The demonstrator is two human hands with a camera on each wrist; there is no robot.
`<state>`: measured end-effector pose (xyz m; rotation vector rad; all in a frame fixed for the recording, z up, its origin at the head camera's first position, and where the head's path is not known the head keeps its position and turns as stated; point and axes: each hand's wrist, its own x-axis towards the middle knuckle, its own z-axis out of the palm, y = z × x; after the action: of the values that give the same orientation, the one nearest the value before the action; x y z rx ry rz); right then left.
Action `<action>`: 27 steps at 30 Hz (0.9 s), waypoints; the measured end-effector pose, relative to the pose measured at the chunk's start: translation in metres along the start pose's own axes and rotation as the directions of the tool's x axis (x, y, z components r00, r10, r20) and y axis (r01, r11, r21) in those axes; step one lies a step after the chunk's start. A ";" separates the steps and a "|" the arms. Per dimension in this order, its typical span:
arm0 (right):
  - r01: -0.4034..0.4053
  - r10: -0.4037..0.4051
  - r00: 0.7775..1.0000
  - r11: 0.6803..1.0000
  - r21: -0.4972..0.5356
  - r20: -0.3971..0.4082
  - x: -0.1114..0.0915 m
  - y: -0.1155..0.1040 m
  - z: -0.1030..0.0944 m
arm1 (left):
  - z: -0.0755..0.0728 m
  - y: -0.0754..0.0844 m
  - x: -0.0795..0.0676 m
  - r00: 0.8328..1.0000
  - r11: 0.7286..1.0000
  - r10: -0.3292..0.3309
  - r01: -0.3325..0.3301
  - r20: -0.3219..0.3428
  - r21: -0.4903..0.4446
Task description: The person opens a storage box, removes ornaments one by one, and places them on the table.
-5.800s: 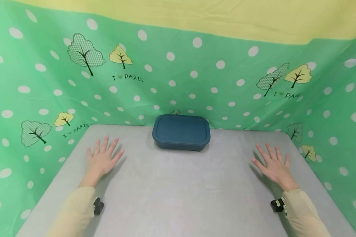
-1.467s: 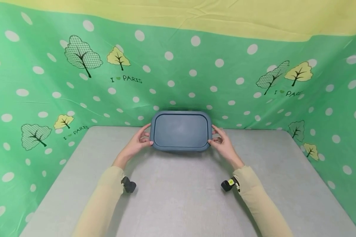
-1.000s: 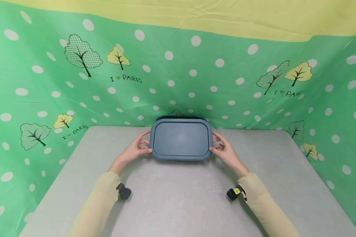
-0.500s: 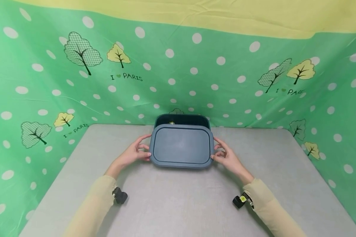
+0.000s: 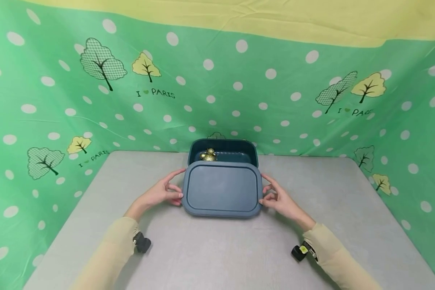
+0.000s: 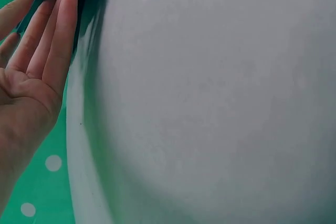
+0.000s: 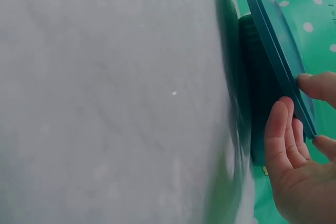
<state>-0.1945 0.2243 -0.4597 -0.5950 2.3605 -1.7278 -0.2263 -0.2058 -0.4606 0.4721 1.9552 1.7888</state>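
Observation:
A blue-grey rounded lid [image 5: 222,188] is held between both hands in the head view, its top facing up. My left hand [image 5: 163,191] grips its left edge, thumb near the front corner. On the opposite edge my right hand [image 5: 279,198] pinches the lid between thumb and fingers. Behind the lid stands its dark blue box [image 5: 253,153], uncovered at the back and overlapped in front by the lid. Several gold glittery balls [image 5: 209,156] lie inside at the left. In the right wrist view the lid [image 7: 278,51] tilts away from the box's side wall [image 7: 257,77].
A grey table [image 5: 221,253] extends in front of the hands and to both sides. Close behind the box hangs a green dotted cloth [image 5: 235,104] with printed trees, which also runs along the left and right sides. Small black cameras [image 5: 143,243] sit at both wrists.
Both hands have come from lying spread on the table to gripping the lid. The lid has come off the box and moved toward me, uncovering the gold balls.

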 end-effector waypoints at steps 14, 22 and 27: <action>-0.058 0.054 0.992 0.998 0.028 0.112 -0.012 0.000 0.001 | 0.003 -0.003 -0.014 0.992 0.995 -0.094 0.097 0.084 -0.033; -0.043 0.043 0.986 0.999 -0.003 0.160 -0.016 0.004 0.003 | 0.005 -0.007 -0.021 0.985 0.992 -0.122 0.126 0.123 -0.026; -0.031 0.031 0.984 1.000 -0.003 0.178 -0.016 0.006 0.003 | 0.005 -0.009 -0.023 0.982 0.990 -0.141 0.142 0.130 -0.005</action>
<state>-0.1804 0.2301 -0.4682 -0.6780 2.2353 -1.5902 -0.2040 -0.2142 -0.4680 0.4219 1.8387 1.6416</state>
